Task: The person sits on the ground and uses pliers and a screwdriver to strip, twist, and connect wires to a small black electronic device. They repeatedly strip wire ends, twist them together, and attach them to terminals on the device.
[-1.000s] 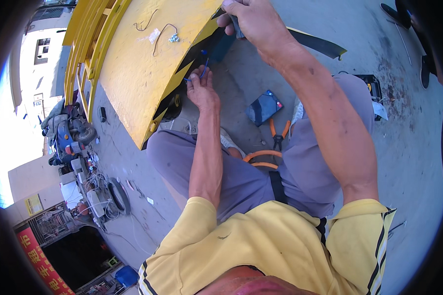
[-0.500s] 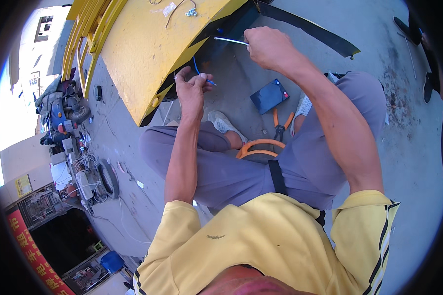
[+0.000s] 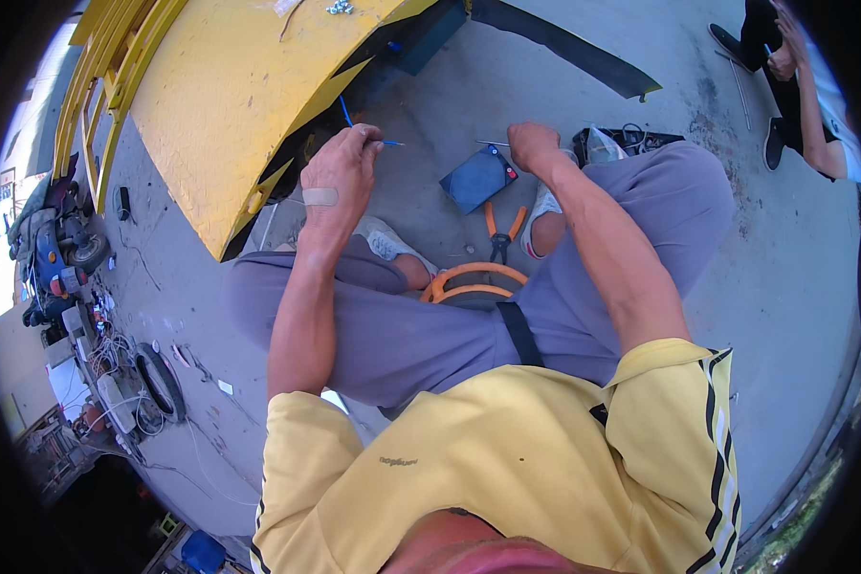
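My left hand, with a plaster strip across its back, pinches a blue wire beside the lower edge of the yellow metal body. The wire comes down from the dark underside, and its end points right past my fingertips. Apart from it on the right, my right hand is closed around a screwdriver. Only the thin metal shaft shows, pointing left; the handle is hidden in my fist. Below the shaft, a dark box-shaped battery with red on its terminal end lies on the ground.
Orange-handled pliers lie between my feet, near an orange curved rim. A dark flap juts from the yellow body. A black tray sits by my right knee. Another person is at the upper right.
My right hand has come down and away from the yellow body with the screwdriver. My left hand has turned, its back now upward, still on the blue wire. The view has shifted rightward.
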`<state>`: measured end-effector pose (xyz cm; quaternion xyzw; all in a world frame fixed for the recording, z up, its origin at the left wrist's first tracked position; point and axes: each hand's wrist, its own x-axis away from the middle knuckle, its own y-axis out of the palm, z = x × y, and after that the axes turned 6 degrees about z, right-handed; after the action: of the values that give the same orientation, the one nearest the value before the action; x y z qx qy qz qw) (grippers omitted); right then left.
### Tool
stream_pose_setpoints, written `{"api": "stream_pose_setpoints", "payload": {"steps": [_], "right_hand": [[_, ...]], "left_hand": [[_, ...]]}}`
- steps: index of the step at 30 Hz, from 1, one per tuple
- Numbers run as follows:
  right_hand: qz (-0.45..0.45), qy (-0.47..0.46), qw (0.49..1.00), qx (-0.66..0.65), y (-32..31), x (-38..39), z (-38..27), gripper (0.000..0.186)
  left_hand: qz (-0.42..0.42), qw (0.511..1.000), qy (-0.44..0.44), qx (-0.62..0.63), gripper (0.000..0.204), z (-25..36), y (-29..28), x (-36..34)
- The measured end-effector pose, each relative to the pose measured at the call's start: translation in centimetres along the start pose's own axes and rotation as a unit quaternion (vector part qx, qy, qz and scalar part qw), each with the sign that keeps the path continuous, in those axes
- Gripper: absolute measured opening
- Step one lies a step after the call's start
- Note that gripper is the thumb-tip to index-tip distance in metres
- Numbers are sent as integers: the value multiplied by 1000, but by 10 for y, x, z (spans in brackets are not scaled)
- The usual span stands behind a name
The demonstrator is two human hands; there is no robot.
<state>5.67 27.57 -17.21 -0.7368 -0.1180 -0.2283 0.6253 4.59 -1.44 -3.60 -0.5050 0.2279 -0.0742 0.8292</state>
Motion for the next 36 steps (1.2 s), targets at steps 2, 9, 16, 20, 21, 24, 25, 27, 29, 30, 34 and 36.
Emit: {"api": "stream_pose_setpoints", "payload": {"steps": [2,9,16,20,21,24,25,27,29,30,34,36], "right_hand": [[17,36,998,-44,29,-6,4,31],[56,110,986,-113,82,-21,5,33],[29,158,977,-139,69,-29,5,31],[44,162,971,-169,63,-23,4,31],[34,173,970,-169,60,-22,10,30],[68,199,966,-149,61,-19,3,28],[90,209,964,-139,62,-17,1,28],[146,148,968,-143,57,-17,-5,27],[178,57,957,-221,47,-17,-13,28],[179,-3,939,-293,32,-12,-20,30],[110,-127,788,-593,-26,22,-75,58],[123,-173,732,-647,-36,38,-97,55]], "left_hand": [[-1,1000,11,-29,9,-1,-3,0],[11,999,-7,-29,10,-7,-9,2],[37,995,90,7,11,-11,3,-3],[25,994,109,20,13,-10,5,-7],[25,993,111,27,13,-6,8,-9],[28,994,103,27,10,-7,8,-12],[29,994,100,27,10,-6,8,-13],[29,995,90,38,10,-4,8,-14],[30,995,86,39,10,-3,5,-16],[32,995,88,37,10,-2,6,-17],[32,994,98,36,8,2,8,-20],[23,993,107,35,8,3,10,-21]]}}
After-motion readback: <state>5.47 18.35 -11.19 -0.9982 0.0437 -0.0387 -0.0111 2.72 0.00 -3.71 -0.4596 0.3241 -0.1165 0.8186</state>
